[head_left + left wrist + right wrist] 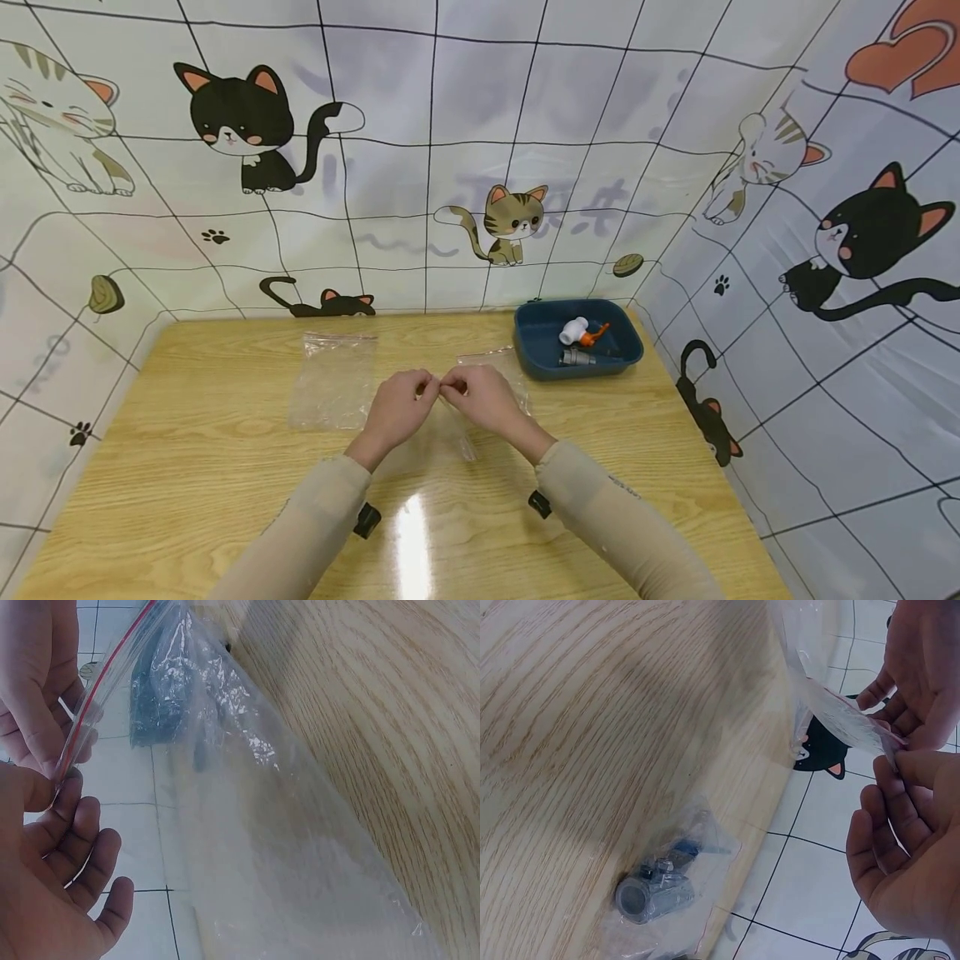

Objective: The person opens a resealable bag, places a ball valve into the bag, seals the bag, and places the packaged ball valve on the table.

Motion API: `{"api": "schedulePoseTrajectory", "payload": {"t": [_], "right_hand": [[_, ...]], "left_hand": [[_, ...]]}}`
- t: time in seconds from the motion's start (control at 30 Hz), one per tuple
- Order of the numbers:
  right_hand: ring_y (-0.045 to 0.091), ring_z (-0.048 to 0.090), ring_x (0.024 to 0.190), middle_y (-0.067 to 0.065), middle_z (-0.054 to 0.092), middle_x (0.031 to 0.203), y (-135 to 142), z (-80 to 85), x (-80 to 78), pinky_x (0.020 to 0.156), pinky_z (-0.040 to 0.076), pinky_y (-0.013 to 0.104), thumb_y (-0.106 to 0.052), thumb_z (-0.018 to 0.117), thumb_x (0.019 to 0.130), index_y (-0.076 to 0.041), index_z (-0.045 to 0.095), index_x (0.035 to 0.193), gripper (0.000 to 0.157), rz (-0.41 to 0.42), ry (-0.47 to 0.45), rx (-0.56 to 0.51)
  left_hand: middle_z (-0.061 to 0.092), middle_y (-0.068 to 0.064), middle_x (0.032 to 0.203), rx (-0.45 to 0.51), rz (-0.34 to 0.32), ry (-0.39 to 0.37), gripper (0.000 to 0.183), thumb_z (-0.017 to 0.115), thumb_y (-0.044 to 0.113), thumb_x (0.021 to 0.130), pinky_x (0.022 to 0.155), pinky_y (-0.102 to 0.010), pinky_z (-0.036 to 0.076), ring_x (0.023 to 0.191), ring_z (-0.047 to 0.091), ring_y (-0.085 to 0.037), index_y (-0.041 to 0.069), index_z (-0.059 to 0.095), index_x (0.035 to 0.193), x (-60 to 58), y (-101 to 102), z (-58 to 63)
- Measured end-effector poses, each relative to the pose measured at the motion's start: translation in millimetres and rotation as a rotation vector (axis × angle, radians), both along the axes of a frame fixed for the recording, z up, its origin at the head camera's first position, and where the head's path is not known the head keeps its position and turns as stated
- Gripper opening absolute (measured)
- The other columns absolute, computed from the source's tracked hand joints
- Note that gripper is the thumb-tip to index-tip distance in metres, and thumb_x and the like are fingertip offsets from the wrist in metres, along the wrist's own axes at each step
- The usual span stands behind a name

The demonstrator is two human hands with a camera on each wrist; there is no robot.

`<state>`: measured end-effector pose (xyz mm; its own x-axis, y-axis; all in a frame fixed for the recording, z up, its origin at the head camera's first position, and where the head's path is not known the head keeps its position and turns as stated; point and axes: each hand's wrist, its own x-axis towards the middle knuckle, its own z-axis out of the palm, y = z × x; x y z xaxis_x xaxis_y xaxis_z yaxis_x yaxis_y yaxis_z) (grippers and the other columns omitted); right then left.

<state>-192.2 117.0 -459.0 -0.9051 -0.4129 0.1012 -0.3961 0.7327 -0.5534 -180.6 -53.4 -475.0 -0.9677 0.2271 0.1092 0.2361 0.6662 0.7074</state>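
Over the middle of the table, my left hand (400, 406) and right hand (483, 398) meet, thumbs and forefingers pinching the top of a clear zip bag (255, 847). Its red-lined zip strip (94, 690) runs between the two hands in the left wrist view. The bag's body hangs below the fingers and looks flat. To the right, a second clear bag (641, 934) lies on the table with a grey valve with a blue part (656, 889) inside it. A third clear bag (330, 383) lies flat left of my left hand.
A dark blue bin (536, 367) stands at the back right, holding a white valve (574, 331) with an orange handle (596, 335) and a grey fitting (576, 357). Cat-patterned sheeting (390, 183) walls the wooden table (225, 467) at the back and sides.
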Motion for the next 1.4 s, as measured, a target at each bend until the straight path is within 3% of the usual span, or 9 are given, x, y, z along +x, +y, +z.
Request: {"api": "schedulePoseTrajectory", "payload": {"t": [0.23,0.63,0.9,1.07,1.4], "right_hand": [[0.005,0.062,0.073,-0.007,0.072,0.081,-1.1,-0.6,-0.4,0.069,0.05,0.022,-0.026,0.063,0.095,-0.019,0.075,0.095,0.014,0.012,0.007,-0.005],[0.006,0.061,0.073,-0.004,0.07,0.083,-0.1,6.4,-1.4,0.067,0.05,0.023,-0.023,0.061,0.097,-0.017,0.074,0.097,0.015,0.031,-0.069,-0.038],[0.006,0.058,0.07,-0.004,0.069,0.08,2.2,3.9,-1.8,0.066,0.047,0.022,-0.023,0.06,0.097,-0.017,0.072,0.092,0.014,0.106,-0.02,-0.01],[0.006,0.054,0.068,-0.005,0.067,0.079,6.2,3.2,-2.7,0.063,0.045,0.022,-0.023,0.061,0.097,-0.018,0.071,0.092,0.013,0.128,-0.047,0.001],[0.005,0.052,0.065,-0.004,0.068,0.083,8.3,3.0,-3.6,0.059,0.043,0.022,-0.024,0.059,0.098,-0.019,0.07,0.096,0.013,0.139,-0.04,0.071]], "left_hand": [[0.066,0.001,0.081,0.003,-0.028,0.012,0.022,0.052,0.022,0.1,0.062,-0.03,0.04,0.065,0.048,-0.014,0.013,0.07,0.089,-0.7,-2.7,-1.4],[0.061,0.001,0.077,-0.008,-0.085,0.024,0.024,0.05,0.02,0.101,0.062,-0.03,0.039,0.065,0.046,-0.015,0.011,0.066,0.087,-2.4,-2.3,2.1],[0.054,0.0,0.073,-0.065,-0.145,0.03,0.023,0.05,0.018,0.101,0.062,-0.029,0.035,0.063,0.042,-0.015,0.014,0.06,0.08,-1.5,-5.0,3.3],[0.052,0.002,0.069,-0.09,-0.181,0.05,0.024,0.05,0.018,0.101,0.059,-0.028,0.034,0.061,0.041,-0.013,0.014,0.059,0.079,-1.2,-4.1,2.0],[0.047,0.004,0.063,-0.134,-0.188,0.054,0.028,0.049,0.022,0.102,0.06,-0.029,0.032,0.059,0.04,-0.014,0.017,0.057,0.075,-1.8,-2.3,0.7]]}}
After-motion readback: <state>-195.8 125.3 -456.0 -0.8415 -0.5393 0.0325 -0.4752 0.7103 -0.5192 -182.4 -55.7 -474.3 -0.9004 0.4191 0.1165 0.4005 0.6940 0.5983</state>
